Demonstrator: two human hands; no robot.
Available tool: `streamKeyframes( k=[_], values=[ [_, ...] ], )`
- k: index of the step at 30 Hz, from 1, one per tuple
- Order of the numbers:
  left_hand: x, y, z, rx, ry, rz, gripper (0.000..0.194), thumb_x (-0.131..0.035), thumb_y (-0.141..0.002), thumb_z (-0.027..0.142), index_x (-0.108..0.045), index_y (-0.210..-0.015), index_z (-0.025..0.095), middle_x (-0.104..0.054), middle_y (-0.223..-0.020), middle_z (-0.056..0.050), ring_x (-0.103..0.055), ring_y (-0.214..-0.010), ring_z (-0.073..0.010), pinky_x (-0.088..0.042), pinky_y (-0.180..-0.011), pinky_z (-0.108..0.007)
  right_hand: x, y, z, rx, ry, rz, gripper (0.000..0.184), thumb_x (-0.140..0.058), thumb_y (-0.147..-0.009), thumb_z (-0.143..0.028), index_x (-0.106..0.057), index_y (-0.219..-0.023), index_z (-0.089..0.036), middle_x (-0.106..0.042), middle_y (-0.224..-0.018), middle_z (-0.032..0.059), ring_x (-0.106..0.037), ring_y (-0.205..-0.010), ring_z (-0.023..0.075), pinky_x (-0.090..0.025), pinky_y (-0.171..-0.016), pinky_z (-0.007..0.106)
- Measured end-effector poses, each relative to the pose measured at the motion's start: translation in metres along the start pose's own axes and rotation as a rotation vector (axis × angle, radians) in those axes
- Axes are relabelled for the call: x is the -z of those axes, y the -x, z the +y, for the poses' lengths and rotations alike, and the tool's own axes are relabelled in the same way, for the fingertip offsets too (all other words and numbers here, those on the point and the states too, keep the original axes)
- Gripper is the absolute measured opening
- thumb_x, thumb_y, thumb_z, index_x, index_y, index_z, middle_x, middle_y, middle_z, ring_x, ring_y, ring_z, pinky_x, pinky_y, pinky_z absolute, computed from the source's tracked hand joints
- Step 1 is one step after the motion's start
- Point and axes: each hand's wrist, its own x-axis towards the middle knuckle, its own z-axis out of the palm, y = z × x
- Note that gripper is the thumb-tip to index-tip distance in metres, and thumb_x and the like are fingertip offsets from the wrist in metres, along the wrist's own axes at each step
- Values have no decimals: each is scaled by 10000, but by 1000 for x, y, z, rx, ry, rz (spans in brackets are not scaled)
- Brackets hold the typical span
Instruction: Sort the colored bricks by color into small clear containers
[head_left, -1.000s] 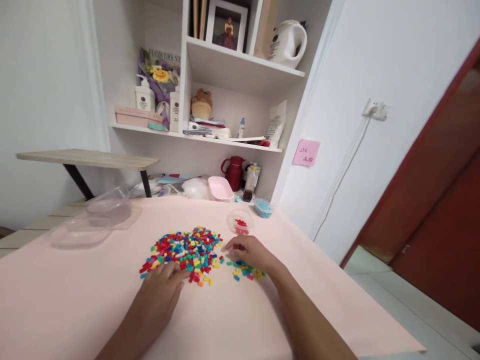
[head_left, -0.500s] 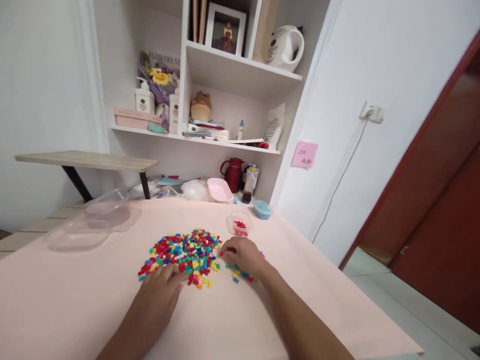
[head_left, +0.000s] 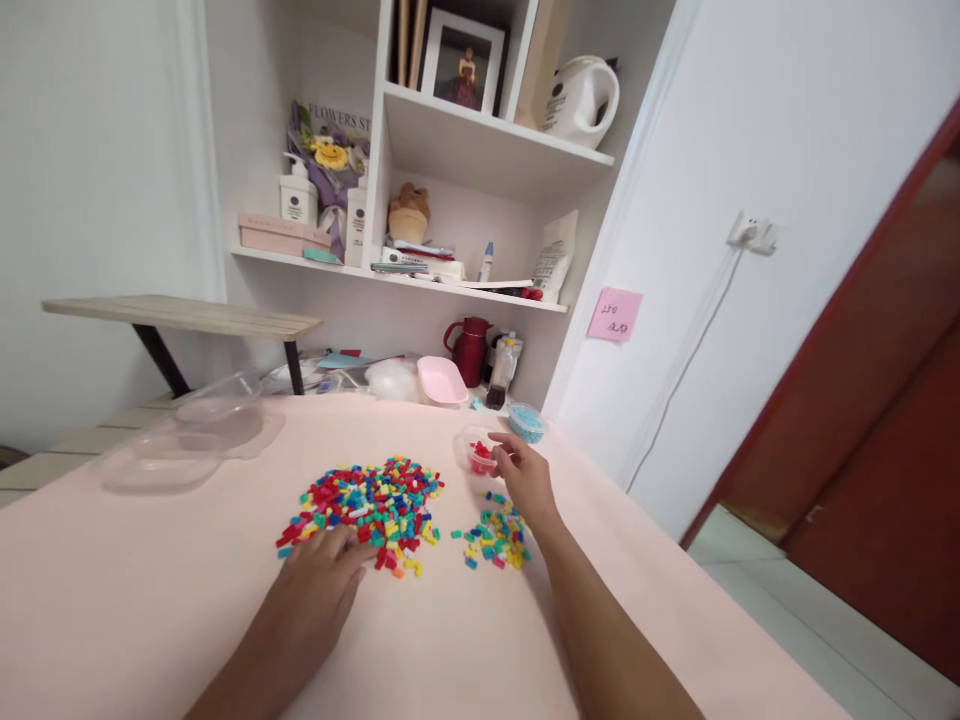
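Small colourful plastic building bricks [head_left: 375, 500] lie in a loose heap in the middle of the table. My left hand [head_left: 326, 562] rests at the heap's near left edge, fingers stretched out and touching the bricks. My right hand [head_left: 521, 475] is at the right rim of a small clear tub [head_left: 463, 455], thumb and forefinger apart over it; no brick shows between them. Inside the tub are several red bricks [head_left: 481, 458]. A smaller scatter of mixed bricks [head_left: 495, 535], mostly yellow, green and blue, lies below my right hand.
Behind the red bricks' tub stands a round tub of light-blue pieces [head_left: 526, 422]. Clear plastic trays [head_left: 161, 465] lie at the left. A pink basin [head_left: 442, 381], a red jug [head_left: 469, 350] and a bottle [head_left: 501, 375] line the back, below the shelves [head_left: 480, 290].
My right hand has moved from the heap's right edge, away and to the right, to the tub of red bricks, uncovering the smaller scatter. My left hand has stayed in place.
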Motion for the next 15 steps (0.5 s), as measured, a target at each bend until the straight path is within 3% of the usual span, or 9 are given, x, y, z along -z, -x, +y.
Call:
streamKeyframes(
  k=[4,8,15],
  values=[
    [2,0,2,6,7,-39,389,-364,-919,218,-689,-1116,297,-655,-1061,-67,-581,-1022,-233,-447,-902,-420,-7,11,-12,18,-48,-179,276,-510,-861,-315,-696,-1021,-189,-657,-757,14,-611,-592,142,-499,-596,265],
    [2,0,1,5,14,-38,395,-350,-926,233,-684,-1128,293,-649,-1047,-68,-571,-1012,-232,-440,-903,-423,-13,19,-24,142,81,-438,202,-561,-847,-243,-742,-928,-204,-696,-834,34,-619,-713,153,-487,-679,263],
    [1,0,0,-5,6,-24,385,-363,-918,225,-691,-1110,290,-648,-1052,-73,-571,-1017,-242,-440,-895,-425,-16,28,-31,229,109,-768,312,-629,-825,-180,-713,-1113,-265,-666,-1011,49,-625,-877,169,-501,-791,272]
  ],
)
